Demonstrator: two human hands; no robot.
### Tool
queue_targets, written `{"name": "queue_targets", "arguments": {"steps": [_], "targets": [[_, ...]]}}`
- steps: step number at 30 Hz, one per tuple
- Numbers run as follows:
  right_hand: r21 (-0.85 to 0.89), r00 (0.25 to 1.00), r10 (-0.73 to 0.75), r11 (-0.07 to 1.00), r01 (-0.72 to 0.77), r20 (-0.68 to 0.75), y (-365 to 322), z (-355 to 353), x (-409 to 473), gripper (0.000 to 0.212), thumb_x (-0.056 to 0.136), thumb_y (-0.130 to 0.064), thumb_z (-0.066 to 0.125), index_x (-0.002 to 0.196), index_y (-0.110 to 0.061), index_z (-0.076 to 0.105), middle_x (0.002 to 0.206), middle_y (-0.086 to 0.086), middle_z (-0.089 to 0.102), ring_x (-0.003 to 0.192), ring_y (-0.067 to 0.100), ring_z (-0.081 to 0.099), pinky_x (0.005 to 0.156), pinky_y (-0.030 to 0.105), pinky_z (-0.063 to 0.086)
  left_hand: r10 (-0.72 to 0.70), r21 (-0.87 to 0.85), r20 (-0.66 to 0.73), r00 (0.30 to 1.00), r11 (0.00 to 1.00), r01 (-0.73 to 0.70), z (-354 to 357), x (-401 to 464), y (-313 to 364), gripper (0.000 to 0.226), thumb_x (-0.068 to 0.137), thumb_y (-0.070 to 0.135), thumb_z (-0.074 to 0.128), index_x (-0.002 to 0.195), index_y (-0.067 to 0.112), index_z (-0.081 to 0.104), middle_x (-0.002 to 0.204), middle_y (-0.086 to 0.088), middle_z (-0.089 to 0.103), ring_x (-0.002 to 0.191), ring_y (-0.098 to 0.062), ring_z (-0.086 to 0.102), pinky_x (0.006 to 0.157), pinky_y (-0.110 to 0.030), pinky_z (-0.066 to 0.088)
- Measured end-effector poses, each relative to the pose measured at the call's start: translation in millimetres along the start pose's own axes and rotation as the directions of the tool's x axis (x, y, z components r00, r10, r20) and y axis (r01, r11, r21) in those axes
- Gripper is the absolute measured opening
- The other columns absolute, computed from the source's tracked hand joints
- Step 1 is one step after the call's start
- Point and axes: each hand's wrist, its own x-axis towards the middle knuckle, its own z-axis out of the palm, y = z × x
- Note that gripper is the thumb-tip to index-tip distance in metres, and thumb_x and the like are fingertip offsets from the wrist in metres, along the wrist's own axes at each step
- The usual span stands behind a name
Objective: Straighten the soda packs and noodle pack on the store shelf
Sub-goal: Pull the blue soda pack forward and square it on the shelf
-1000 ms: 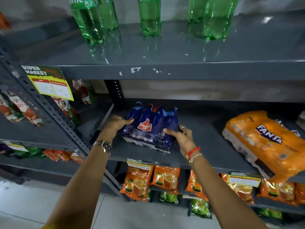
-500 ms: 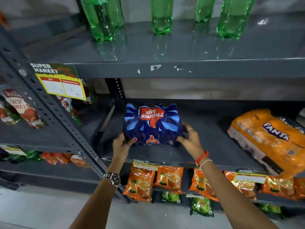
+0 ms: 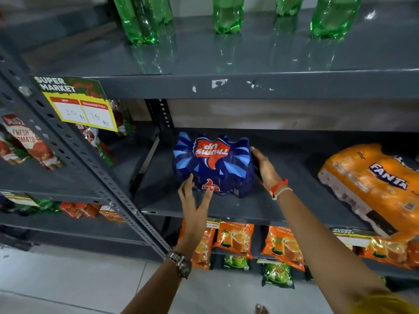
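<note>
A blue Thums Up soda pack (image 3: 213, 164) stands on the middle grey shelf (image 3: 226, 211), its front squared to the shelf edge and its logo upside down. My left hand (image 3: 195, 200) is in front of the pack, fingers spread, with the fingertips touching its lower front. My right hand (image 3: 264, 169) lies against the pack's right side, thumb on top. An orange Fanta soda pack (image 3: 371, 184) lies skewed at the right of the same shelf, one corner hanging over the front edge. I cannot pick out a noodle pack.
Green soda bottles (image 3: 229, 14) stand on the shelf above. Orange tea pouches (image 3: 235, 239) hang under the middle shelf. A slanted perforated shelf post (image 3: 95, 168) with a price tag (image 3: 79, 105) runs at the left, with tomato ketchup pouches (image 3: 22, 141) beyond. Pale floor tiles lie below.
The blue pack went from lying skewed to standing square on the shelf. My left hand left its left side, moved to the front and opened. My right hand stayed at its right side.
</note>
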Motion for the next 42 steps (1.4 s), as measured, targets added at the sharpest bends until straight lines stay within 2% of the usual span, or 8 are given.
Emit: {"name": "queue_targets", "arguments": {"steps": [5,10,17,20,24,29,34,42], "targets": [[-0.014,0.950,-0.254,0.967,0.256,-0.184,39,8,-32,0.033,0.100,-0.025,0.038,0.130,-0.018,0.049,0.125,-0.003,0.054,0.113,0.002,0.056,0.093,0.014,0.049,-0.098,0.034,0.353,0.931,0.995,0.091,-12,39,17,0.084,0.085,0.031,0.062,0.147,0.039,0.006,0.154,0.015,0.012,0.138,-0.004,0.022,0.108,-0.020,0.033],[-0.198,0.854,-0.393,0.918,0.344,-0.340,91,57,-76,0.056,0.086,-0.032,0.053,0.139,-0.033,0.036,0.127,0.000,0.042,0.128,0.023,0.041,0.109,0.039,0.034,-0.092,0.126,0.549,0.831,0.992,0.026,-29,85,43,0.056,0.086,0.022,0.061,0.131,0.046,0.036,0.126,0.028,0.050,0.105,0.025,0.049,0.084,0.000,0.040],[-0.634,0.839,-0.539,0.675,0.377,-0.074,117,114,-99,0.085,0.083,-0.062,0.036,0.150,-0.015,0.013,0.124,0.006,0.036,0.110,0.016,0.036,0.093,0.023,0.038,-0.184,0.039,-0.088,0.979,0.981,0.188,-38,95,40,0.030,0.094,0.004,0.042,0.113,-0.010,0.060,0.109,-0.020,0.064,0.086,-0.012,0.066,0.063,-0.009,0.049],[-0.626,0.853,-0.471,0.601,0.497,0.225,116,111,-90,0.078,0.084,-0.045,0.043,0.150,-0.019,0.013,0.137,0.007,0.034,0.121,0.017,0.040,0.101,0.025,0.039,-0.138,-0.099,-0.525,0.840,0.990,0.101,-37,74,41,0.033,0.097,0.020,0.040,0.117,0.000,0.058,0.117,-0.018,0.063,0.107,-0.026,0.059,0.085,-0.026,0.045],[-0.594,0.829,-0.559,0.655,0.467,0.035,81,93,-54,0.039,0.084,-0.023,0.043,0.117,-0.016,0.064,0.119,0.007,0.065,0.110,0.019,0.057,0.095,0.034,0.050,0.003,-0.184,-0.384,0.923,0.980,-0.079,-16,26,33,0.052,0.094,0.036,0.045,0.141,0.017,0.031,0.145,-0.005,0.040,0.129,-0.019,0.046,0.102,-0.035,0.043],[-0.454,0.743,-0.439,0.868,0.204,-0.505,19,70,1,0.042,0.092,-0.026,0.043,0.127,-0.006,0.052,0.130,0.017,0.053,0.119,0.031,0.050,0.096,0.035,0.040,-0.056,-0.184,-0.259,0.964,0.983,0.007,6,-3,32,0.066,0.093,0.045,0.043,0.148,0.036,0.009,0.160,0.002,0.013,0.143,-0.019,0.026,0.113,-0.043,0.034],[-0.236,0.948,-0.124,0.970,0.054,-0.293,-4,61,25,0.061,0.096,-0.050,0.029,0.146,-0.014,0.030,0.150,0.015,0.038,0.135,0.033,0.039,0.113,0.045,0.034,-0.177,-0.109,-0.234,0.956,0.982,0.155,-15,28,34,0.059,0.096,0.049,0.031,0.148,0.032,0.010,0.154,-0.007,0.030,0.133,-0.028,0.044,0.108,-0.049,0.039],[-0.252,0.884,-0.269,0.951,0.179,-0.384,30,72,-16,0.037,0.097,-0.042,0.036,0.114,-0.014,0.053,0.120,0.014,0.062,0.108,0.028,0.062,0.093,0.045,0.053,-0.196,-0.197,-0.072,0.978,0.964,0.179,-60,82,24,0.054,0.098,0.036,0.034,0.146,0.015,0.022,0.146,-0.016,0.041,0.108,-0.018,0.050,0.063,-0.013,0.051]]}}
